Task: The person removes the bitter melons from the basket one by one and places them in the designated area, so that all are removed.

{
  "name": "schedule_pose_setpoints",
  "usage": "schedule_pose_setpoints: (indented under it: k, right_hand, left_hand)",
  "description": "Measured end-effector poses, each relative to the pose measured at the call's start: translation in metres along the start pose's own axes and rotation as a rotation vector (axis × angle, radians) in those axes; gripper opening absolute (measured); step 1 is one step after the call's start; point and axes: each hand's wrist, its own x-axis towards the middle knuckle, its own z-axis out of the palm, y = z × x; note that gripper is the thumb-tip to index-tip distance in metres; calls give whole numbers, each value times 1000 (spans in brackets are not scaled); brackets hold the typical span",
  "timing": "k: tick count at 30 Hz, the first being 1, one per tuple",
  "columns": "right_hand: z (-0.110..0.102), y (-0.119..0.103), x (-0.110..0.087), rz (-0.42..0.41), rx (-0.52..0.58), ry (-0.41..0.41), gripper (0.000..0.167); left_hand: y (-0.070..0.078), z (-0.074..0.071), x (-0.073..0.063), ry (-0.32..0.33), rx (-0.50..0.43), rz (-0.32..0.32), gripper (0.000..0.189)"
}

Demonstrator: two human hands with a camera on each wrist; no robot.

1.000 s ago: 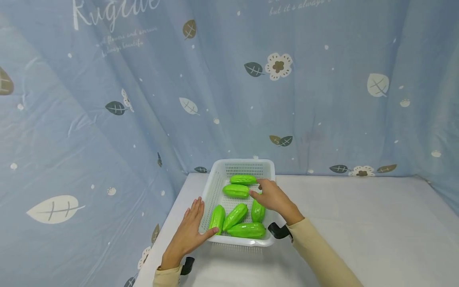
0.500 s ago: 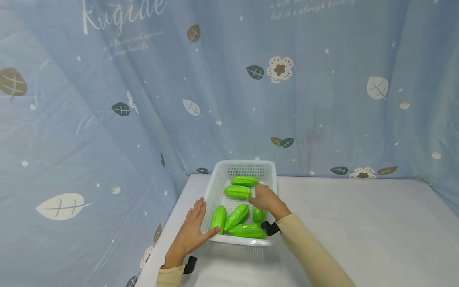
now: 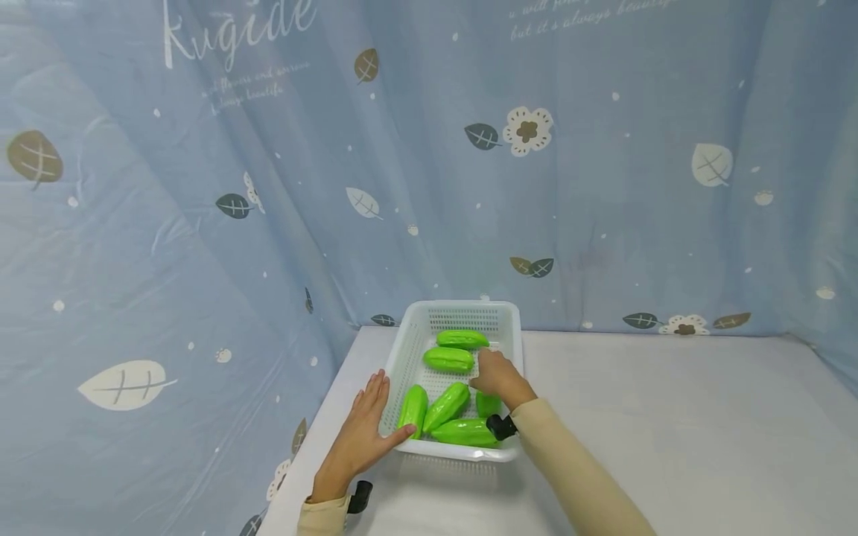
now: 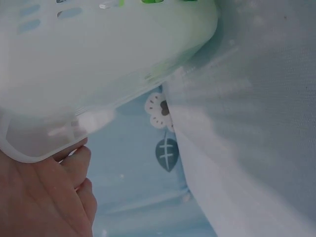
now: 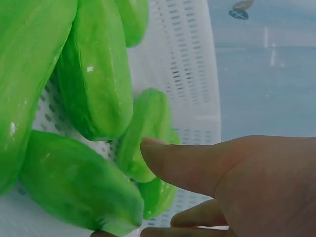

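Note:
A white perforated plastic basket holds several bright green, long, ridged vegetables, whose exact kind I cannot tell. My left hand lies along its left side with straight fingers, the thumb reaching over the near left corner. In the left wrist view, the knuckles press close to the rim. My right hand reaches inside, over the upper end of the vegetable at the right wall. In the right wrist view, the thumb stands apart from that vegetable, while a fingertip shows at its lower edge.
Two vegetables lie crosswise at the far end, including the nearer one. Others lie at the near end, such as the leftmost. The white tabletop extends right. A blue printed curtain hangs behind and at the left.
My right hand has moved nearer and lower, from beside the far vegetables to over the one at the right wall, covering more of it. The left hand stays at the basket's side.

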Motion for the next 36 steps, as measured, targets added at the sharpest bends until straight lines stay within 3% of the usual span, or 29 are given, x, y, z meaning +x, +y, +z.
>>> schedule_pose_setpoints:
  k: [11, 18, 36]
  right_hand:
    - [9, 5, 8, -8, -60, -2, 42]
    - [13, 8, 8, 16, -24, -1, 32]
    - [15, 11, 12, 53, 103, -21, 47]
  left_hand:
    - [0, 2, 1, 27, 17, 3, 106]
    - [2, 3, 2, 32, 18, 12, 106]
    - [0, 3, 1, 54, 25, 21, 106]
